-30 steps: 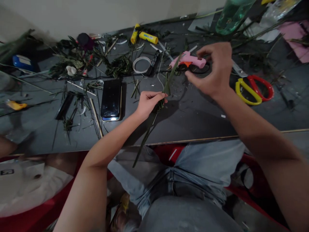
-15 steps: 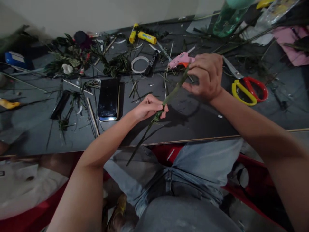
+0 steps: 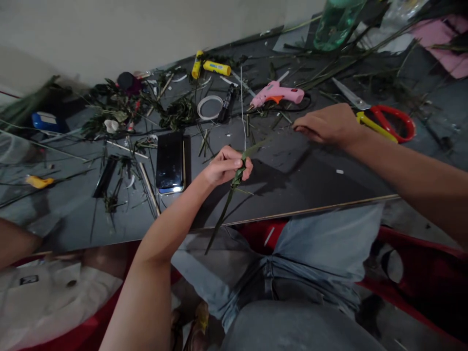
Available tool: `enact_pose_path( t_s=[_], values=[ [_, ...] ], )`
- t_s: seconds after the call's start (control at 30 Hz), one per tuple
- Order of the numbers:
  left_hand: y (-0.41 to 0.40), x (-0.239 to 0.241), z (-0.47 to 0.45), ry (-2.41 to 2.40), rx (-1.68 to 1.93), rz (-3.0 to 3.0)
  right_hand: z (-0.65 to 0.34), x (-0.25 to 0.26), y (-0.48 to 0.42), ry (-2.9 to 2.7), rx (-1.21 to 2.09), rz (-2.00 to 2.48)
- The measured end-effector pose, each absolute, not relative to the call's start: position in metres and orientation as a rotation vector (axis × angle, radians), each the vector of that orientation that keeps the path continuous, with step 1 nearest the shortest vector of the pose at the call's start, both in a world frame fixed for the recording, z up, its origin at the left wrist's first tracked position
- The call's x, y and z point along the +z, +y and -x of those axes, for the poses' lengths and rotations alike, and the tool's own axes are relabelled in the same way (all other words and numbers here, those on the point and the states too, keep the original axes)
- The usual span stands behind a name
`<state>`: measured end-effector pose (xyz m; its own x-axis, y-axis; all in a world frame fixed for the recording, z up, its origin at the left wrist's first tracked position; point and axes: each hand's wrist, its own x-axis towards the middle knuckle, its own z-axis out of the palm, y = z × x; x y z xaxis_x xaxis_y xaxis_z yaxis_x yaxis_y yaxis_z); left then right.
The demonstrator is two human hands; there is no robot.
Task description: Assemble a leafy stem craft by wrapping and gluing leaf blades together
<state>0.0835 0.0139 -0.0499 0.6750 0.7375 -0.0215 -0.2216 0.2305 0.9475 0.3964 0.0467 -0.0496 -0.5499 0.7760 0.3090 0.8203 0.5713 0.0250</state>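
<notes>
Leaf strip (image 3: 236, 183) sits pinched in the left hand (image 3: 226, 166), likely securing its folds, while the right hand (image 3: 329, 124) seemingly pinches its blurred end.

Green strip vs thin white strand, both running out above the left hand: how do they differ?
Colour: the green strip is leaf-coloured; the white strand is pale.
Width: the green strip is broader; the white strand is wire-thin.
Direction: the green strip slants toward the right hand; the white strand points away from the person.
Shared: both meet at the left hand.
</notes>
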Motion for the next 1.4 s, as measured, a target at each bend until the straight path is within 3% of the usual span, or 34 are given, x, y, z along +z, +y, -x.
enact_pose_path(
  t_s=[0.1,0.3,0.37,0.47,0.67,0.8,1.1,1.2,1.4],
  values=[
    [0.013,-0.048,-0.088,0.709,0.707,-1.183,-0.377,-0.045,0.047,-2.075,-0.024,1.448],
    [0.009,-0.052,-0.102,0.984,0.940,-1.394,-0.303,-0.023,0.040,-1.342,1.048,1.483],
    [0.007,-0.054,-0.105,1.064,1.002,-1.512,-0.284,-0.021,0.034,-1.210,1.206,1.367],
    [0.004,-0.056,-0.105,1.151,1.031,-1.610,-0.266,-0.028,0.029,-1.229,1.157,1.329],
    [0.008,-0.063,-0.105,1.180,1.106,-1.563,-0.257,-0.047,0.024,-1.621,0.679,1.281],
    [0.011,-0.067,-0.104,1.180,1.166,-1.513,-0.259,-0.051,0.013,-1.685,0.638,1.230],
    [0.013,-0.068,-0.099,1.290,1.194,-1.448,-0.264,-0.043,0.015,-1.419,1.534,1.335],
    [0.014,-0.068,-0.099,1.281,1.212,-1.420,-0.278,-0.041,0.016,-1.640,1.400,1.376],
    [0.015,-0.069,-0.098,1.345,1.213,-1.425,-0.306,-0.032,0.020,-2.144,0.212,1.599]
  ],
)
